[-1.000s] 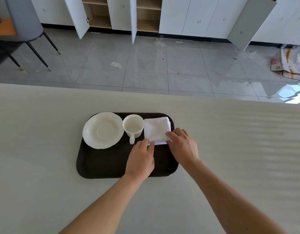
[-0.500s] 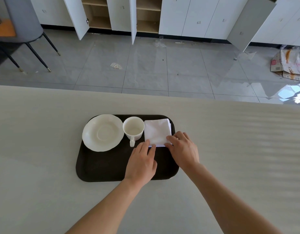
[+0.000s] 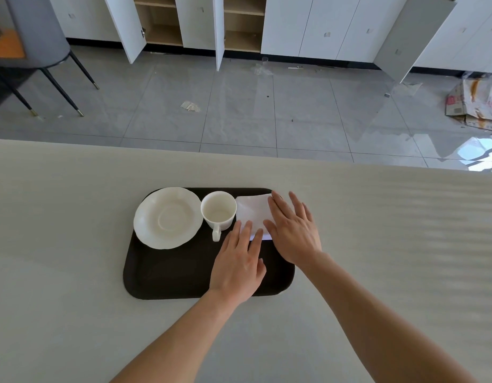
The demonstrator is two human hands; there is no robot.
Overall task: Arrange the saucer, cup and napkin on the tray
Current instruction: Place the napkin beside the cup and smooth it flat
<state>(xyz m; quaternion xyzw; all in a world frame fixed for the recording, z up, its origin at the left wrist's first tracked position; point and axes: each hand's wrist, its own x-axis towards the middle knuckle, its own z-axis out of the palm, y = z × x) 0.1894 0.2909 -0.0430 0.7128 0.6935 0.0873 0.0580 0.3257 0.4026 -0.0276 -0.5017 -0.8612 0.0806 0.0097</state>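
Observation:
A dark brown tray (image 3: 170,275) lies on the pale table. On its far left sits a white saucer (image 3: 167,218). A white cup (image 3: 218,212) stands upright beside it, handle pointing toward me. To the cup's right lies a folded white napkin (image 3: 253,211) at the tray's far right corner. My right hand (image 3: 293,230) lies flat with spread fingers over the napkin's right part. The fingertips of my left hand (image 3: 239,264) rest on the napkin's near edge. Neither hand grips anything.
The table's far edge (image 3: 239,156) runs across the view, with grey tiled floor beyond it. White cabinets (image 3: 322,26) with open doors line the back wall. A chair (image 3: 37,42) stands at the far left, and crushed cardboard (image 3: 474,106) lies at the far right.
My right hand has slid forward and flattened over the napkin's right side. My left hand stays at the napkin's near edge. Saucer and cup have not moved.

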